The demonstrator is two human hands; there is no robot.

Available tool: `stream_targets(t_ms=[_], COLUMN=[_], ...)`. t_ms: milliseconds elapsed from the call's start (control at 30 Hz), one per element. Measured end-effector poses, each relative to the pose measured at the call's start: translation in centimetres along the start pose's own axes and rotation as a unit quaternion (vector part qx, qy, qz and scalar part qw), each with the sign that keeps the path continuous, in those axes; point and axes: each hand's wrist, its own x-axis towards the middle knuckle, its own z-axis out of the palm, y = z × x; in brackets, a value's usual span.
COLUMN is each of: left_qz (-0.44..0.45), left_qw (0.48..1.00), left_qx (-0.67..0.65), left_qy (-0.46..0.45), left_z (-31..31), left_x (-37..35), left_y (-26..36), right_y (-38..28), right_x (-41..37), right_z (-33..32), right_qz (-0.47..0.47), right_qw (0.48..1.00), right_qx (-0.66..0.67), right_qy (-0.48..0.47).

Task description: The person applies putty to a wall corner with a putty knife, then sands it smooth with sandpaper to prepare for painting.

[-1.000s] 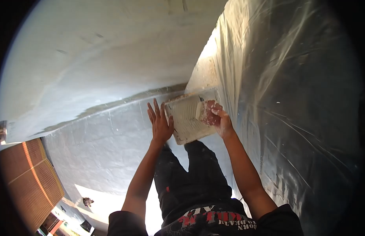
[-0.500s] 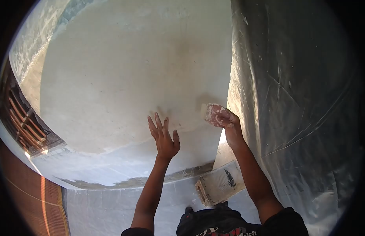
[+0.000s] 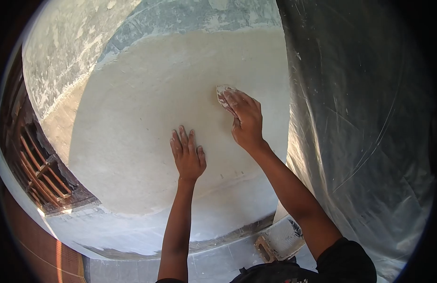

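My left hand [image 3: 187,158] rests on the pale plastered wall [image 3: 147,99], palm toward it and fingers spread, holding nothing. Higher up and to the right, my right hand [image 3: 247,120] is closed on a flat reddish piece [image 3: 224,96] smeared with white plaster. Its edge is against or very close to the wall; whether it is a scraper or a sanding pad cannot be told. My fingers cover part of it.
Clear plastic sheeting [image 3: 359,118] hangs along the right side. A wooden window grille [image 3: 41,165] is at the left. On the tiled floor [image 3: 213,259] below stands a smeared box-like container [image 3: 282,238]. Rougher grey-green wall [image 3: 190,16] runs above the smooth plaster.
My right hand has moved up and left, bringing the flat piece from near the sheeting to mid-wall. My left hand has shifted slightly left and up. The view has tilted upward.
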Motion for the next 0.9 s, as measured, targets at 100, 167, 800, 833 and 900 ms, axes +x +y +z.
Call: stream_targets(t_ms=[100,167,800,833,900], left_qz=[0.014,0.015,0.016,0.013,0.019], left_qw=[0.999,0.999,0.998,0.999,0.998], left_qx=[0.040,0.045,0.024,0.023,0.014], left_qy=[0.006,0.011,0.050,0.046,0.052], left_z=[0.5,0.6,1.1,1.0,0.9], left_x=[-0.5,-0.7,-1.1,-1.2,-1.0], left_y=[-0.4,-0.4,-0.6,-0.6,-0.6], right_y=[0.0,0.4,2.2,2.2,2.0], right_x=[0.8,1.7,0.4,0.0,-0.5], right_z=[2.1,3.3,5.9,5.9,5.9], right_qz=[-0.051,-0.067,-0.070,-0.069,-0.059], right_qw=[0.994,0.991,0.993,0.993,0.994], right_qx=[-0.085,-0.105,-0.093,-0.091,-0.088], right_qy=[0.035,0.048,0.009,0.003,0.001])
